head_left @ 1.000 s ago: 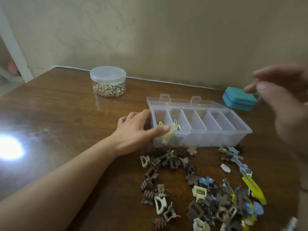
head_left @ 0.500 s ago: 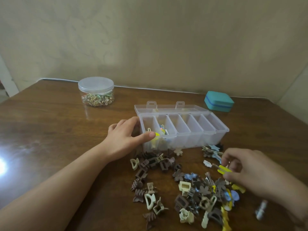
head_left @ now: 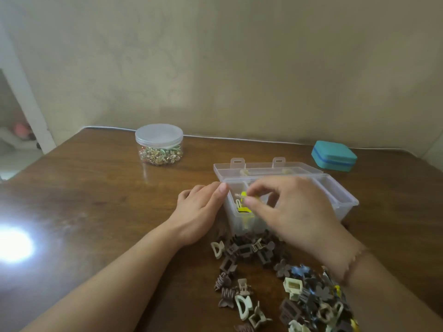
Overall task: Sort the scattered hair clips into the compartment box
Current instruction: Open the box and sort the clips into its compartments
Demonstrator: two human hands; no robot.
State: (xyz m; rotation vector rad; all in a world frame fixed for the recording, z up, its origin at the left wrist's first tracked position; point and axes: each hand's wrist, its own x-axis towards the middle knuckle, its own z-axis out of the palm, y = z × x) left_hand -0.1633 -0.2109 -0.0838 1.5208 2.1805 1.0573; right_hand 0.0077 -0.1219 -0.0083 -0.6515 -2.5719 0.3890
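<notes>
A clear plastic compartment box (head_left: 345, 200) stands open on the wooden table, its lid folded back. My left hand (head_left: 199, 212) rests flat against the box's left end, its thumb on the box's corner. My right hand (head_left: 287, 212) hovers over the leftmost compartments and pinches a yellow hair clip (head_left: 244, 195) between thumb and forefinger. More yellow clips (head_left: 243, 209) lie in the compartment below it. A scattered pile of brown, cream and grey hair clips (head_left: 263, 283) lies in front of the box. My right hand hides the middle compartments.
A round clear jar (head_left: 159, 144) with a lid, holding small colourful items, stands at the back left. A teal case (head_left: 334, 157) sits at the back right near the wall. A bright light reflection (head_left: 13, 244) marks the table's left side.
My right hand picked a yellow clip from the pile at the right and carried it up and left over the box. My left hand stayed at the box's left end.
</notes>
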